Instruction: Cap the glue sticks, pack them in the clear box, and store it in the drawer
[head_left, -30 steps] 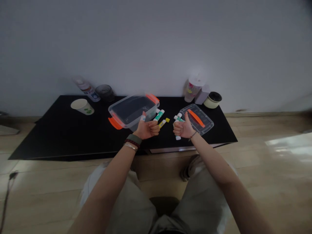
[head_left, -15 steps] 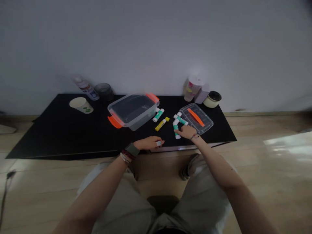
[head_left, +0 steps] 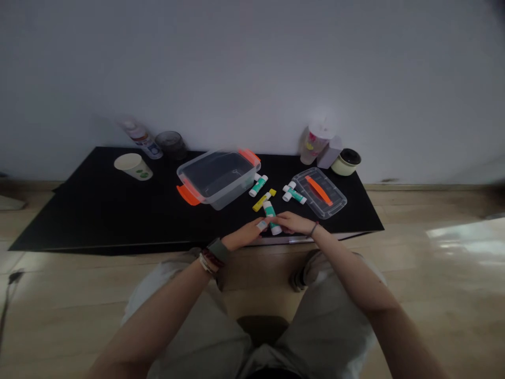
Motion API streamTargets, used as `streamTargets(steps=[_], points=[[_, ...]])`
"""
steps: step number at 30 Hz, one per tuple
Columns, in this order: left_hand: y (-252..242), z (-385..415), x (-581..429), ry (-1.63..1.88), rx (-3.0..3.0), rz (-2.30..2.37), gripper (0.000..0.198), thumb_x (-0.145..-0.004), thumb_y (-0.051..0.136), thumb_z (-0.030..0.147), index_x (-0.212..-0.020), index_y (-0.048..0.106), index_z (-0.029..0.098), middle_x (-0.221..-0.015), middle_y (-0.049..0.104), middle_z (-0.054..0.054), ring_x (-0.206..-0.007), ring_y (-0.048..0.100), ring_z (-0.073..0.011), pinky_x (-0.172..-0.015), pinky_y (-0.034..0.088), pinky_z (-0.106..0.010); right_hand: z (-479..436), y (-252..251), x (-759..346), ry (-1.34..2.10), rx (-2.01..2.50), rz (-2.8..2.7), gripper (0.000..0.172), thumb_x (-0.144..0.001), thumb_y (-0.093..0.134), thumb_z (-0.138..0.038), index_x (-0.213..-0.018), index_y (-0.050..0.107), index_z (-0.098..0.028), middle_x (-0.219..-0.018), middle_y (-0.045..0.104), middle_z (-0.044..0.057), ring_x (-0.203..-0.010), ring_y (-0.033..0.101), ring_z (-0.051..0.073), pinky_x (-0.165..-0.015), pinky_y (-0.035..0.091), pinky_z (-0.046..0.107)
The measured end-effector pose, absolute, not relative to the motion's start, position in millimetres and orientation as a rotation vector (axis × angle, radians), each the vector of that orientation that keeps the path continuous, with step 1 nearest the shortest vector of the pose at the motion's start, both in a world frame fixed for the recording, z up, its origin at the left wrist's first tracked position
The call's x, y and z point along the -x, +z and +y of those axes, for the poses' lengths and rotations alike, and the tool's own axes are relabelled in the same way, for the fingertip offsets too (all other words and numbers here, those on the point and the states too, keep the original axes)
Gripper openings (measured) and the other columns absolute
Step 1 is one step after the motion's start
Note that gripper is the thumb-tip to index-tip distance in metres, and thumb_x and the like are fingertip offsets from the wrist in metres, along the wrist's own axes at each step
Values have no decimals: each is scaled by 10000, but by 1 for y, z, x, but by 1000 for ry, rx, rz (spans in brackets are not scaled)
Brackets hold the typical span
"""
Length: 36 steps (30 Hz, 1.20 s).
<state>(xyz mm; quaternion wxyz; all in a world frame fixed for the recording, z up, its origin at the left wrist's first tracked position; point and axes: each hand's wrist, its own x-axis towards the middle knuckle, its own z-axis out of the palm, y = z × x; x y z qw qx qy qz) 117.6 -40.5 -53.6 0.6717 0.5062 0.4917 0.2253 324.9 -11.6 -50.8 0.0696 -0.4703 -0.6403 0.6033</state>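
Note:
A green-labelled white glue stick [head_left: 270, 213] stands out between my two hands, near the front of the black surface. My right hand [head_left: 295, 223] has its fingers around the stick's lower end. My left hand [head_left: 246, 234] reaches in from the other side, its fingertips at the stick. Behind them lie a yellow glue stick [head_left: 262, 201] and several green-labelled ones [head_left: 258, 185]. A clear plastic box [head_left: 216, 179] with orange handles stands to the left of those, and its clear lid [head_left: 319, 192] with an orange strip lies to the right.
The black surface [head_left: 98, 216] ends close to my knees, with wood floor beyond. Along the wall stand a paper cup [head_left: 133, 166], a spray bottle [head_left: 142, 141], a dark jar [head_left: 171, 145], a plastic tumbler [head_left: 315, 142], a small box [head_left: 329, 151] and a lidded pot [head_left: 346, 161].
My hands have come together at the middle. The green-labelled stick that lay beside the lid has moved left and toward me, now between my hands. My left hand has moved right.

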Motion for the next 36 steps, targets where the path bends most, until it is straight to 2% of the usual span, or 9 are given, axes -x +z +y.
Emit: streamTargets(steps=[5, 7, 10, 12, 14, 17, 23, 29, 36], points=[[-43, -43, -126, 710, -895, 1052, 488, -798, 691, 619, -999, 609, 183, -878, 691, -45, -824, 664, -193, -751, 528, -327, -8, -30, -320, 1686, 1056, -2170, 567, -938, 418, -682, -908, 632, -158, -762, 615, 20, -575, 515, 102, -535, 418, 222], [-37, -42, -126, 763, -863, 1056, 502, -781, 725, 601, -1018, 580, 184, -945, 698, -61, -875, 681, -193, -785, 540, -329, 6, -29, -332, 1353, 1239, -2226, 480, -1000, 395, -559, -988, 655, -155, -818, 638, 49, -662, 560, 138, -613, 443, 250], [-30, -42, -124, 756, -849, 1074, 522, -764, 745, 599, -1012, 551, 182, -973, 692, -75, -887, 701, -196, -774, 544, -320, 29, -35, -355, 506, 1628, -2337, 298, -999, 468, -284, -1192, 657, -159, -1038, 652, 129, -948, 580, 229, -773, 436, 306], [-29, -42, -122, 731, -866, 1081, 524, -760, 746, 605, -994, 545, 181, -923, 679, -52, -833, 703, -182, -732, 536, -299, 38, -43, -366, 132, 1726, -2492, 387, -961, 470, -153, -1317, 619, -188, -1192, 611, 153, -1092, 527, 270, -824, 414, 325], [-30, -41, -120, 718, -902, 1094, 512, -758, 746, 600, -970, 548, 178, -858, 656, -22, -754, 684, -151, -681, 516, -270, 42, -51, -371, -17, 1721, -2654, 456, -945, 457, -109, -1367, 595, -217, -1262, 579, 150, -1138, 495, 278, -832, 405, 328], [-33, -40, -119, 706, -934, 1102, 477, -766, 750, 572, -932, 556, 170, -781, 623, 4, -645, 622, -109, -606, 478, -240, 43, -59, -368, -106, 1683, -2757, 418, -960, 452, -134, -1336, 615, -218, -1304, 553, 151, -1159, 470, 284, -866, 395, 339], [-40, -38, -121, 716, -959, 1074, 483, -770, 732, 585, -919, 544, 166, -726, 589, 15, -571, 554, -87, -552, 441, -238, 42, -55, -354, 126, 1591, -2673, 271, -928, 597, -235, -1186, 642, -162, -1282, 571, 165, -1187, 485, 290, -904, 415, 352], [-36, -41, -118, 722, -1121, 1081, 485, -764, 737, 550, -1028, 570, 179, -746, 612, 10, -576, 558, -100, -557, 446, -250, 19, -19, -346, 935, 1293, -2212, 325, -833, 725, -375, -1059, 588, -187, -980, 647, 61, -815, 584, 185, -727, 456, 296], [-35, -42, -113, 650, -1311, 1136, 490, -790, 706, 521, -1115, 614, 167, -798, 634, -14, -590, 584, -122, -572, 484, -270, -1, 2, -351, 1209, 1131, -2044, 403, -817, 724, -482, -1074, 647, -181, -867, 619, 25, -751, 549, 151, -675, 446, 271]])
